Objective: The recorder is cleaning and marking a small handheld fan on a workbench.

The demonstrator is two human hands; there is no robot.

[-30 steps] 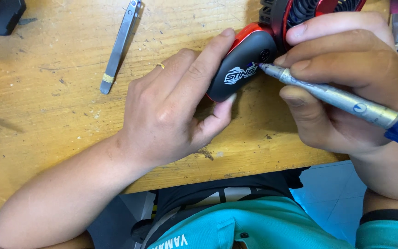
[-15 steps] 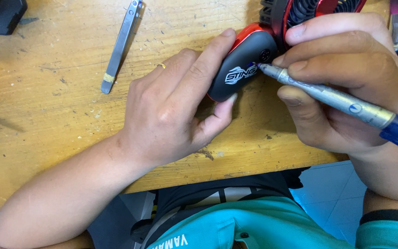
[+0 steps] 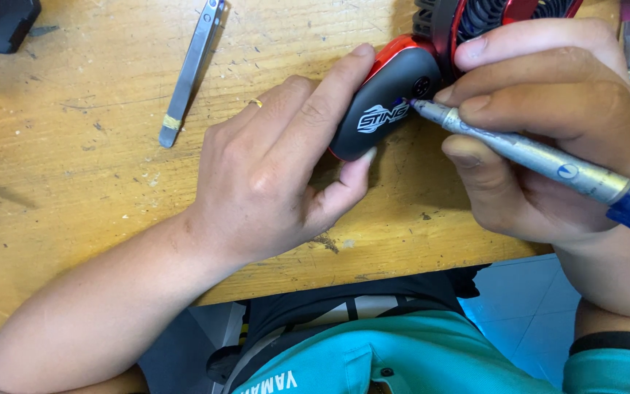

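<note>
Red-and-black handheld fan is lying on the wooden desk, the left hand pinning its handle while the right hand is pinching a screwdriver; keeping the tip seated squarely matters most.

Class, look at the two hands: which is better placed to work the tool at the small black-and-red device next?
Probably the right hand: it grips the screwdriver, tip at the device. The left hand only steadies it.

Black-and-red plastic handheld fan and silver-barrelled screwdriver with blue handle

The fan lies flat on the wood, handle toward the table edge; the screwdriver slants in, tip touching the handle's black face.
</note>
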